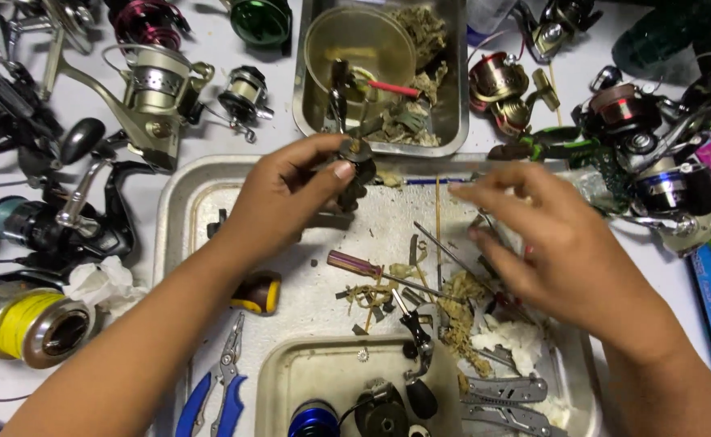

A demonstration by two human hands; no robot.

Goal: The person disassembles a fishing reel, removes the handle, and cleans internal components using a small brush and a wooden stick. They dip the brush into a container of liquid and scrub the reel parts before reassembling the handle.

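My left hand (287,198) pinches a small dark, dirty reel part (357,166) between thumb and fingers, held above the far edge of a large metal tray (179,212). My right hand (538,239) hovers over the right side of that tray with fingers spread and slightly curled, holding nothing I can make out; it is blurred. Below the hands lie a screwdriver with a purple-brown handle (354,264), thin metal picks (444,247), clumps of old grease and fibre (461,311) and white tissue (513,336).
A smaller metal tray (307,105) at the back holds a tin lid and greasy rags. Another small tray (278,380) in front holds reel parts and a blue spool (313,421). Blue-handled pliers (218,392), grey multi-tool pliers (505,400) and several fishing reels (149,97) surround them.
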